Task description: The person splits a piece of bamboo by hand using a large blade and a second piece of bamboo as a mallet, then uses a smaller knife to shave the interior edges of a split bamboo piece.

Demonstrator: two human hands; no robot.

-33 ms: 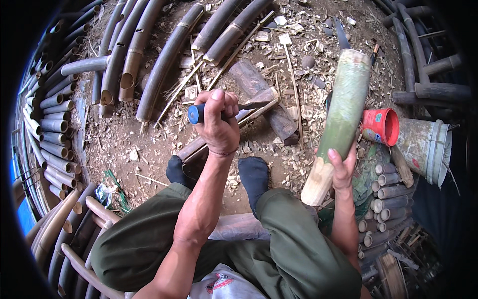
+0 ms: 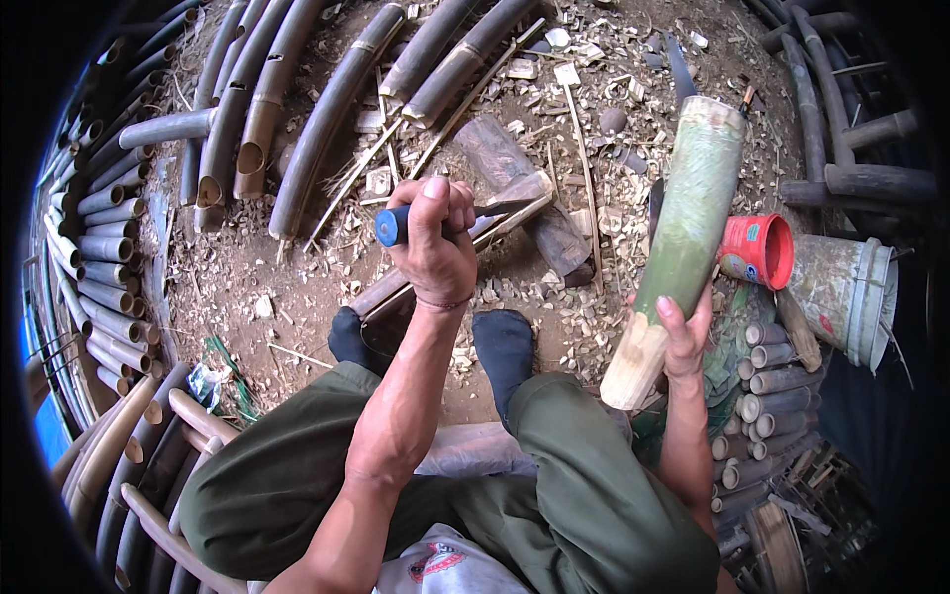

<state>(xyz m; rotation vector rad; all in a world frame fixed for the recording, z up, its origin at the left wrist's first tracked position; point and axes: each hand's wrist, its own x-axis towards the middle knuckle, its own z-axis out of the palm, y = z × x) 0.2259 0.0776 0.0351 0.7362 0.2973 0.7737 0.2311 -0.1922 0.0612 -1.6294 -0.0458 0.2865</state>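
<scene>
My left hand (image 2: 443, 243) is closed round the blue handle (image 2: 392, 227) of a chisel. Its dark blade (image 2: 507, 208) points right and meets the far end of a narrow bamboo piece (image 2: 381, 294). That piece slants up from my left foot and lies across a short dark log (image 2: 564, 243). On the right, my right hand (image 2: 686, 337) grips a thick green bamboo club (image 2: 693, 203) by its pared, pale lower end. The club stands tilted, its top leaning away and to the right. My palm's contact with it is partly hidden behind the club.
Curved bamboo poles (image 2: 336, 119) lie at the far left, and cut bamboo is stacked along both sides. Beyond the club a metal blade (image 2: 680, 69) sticks out. A red bucket (image 2: 778, 252) and a dirty white bucket (image 2: 841, 292) stand right. Wood chips litter the ground.
The bamboo club in my right hand has shifted slightly to the right, its top most of all. My left hand and the chisel stay in place.
</scene>
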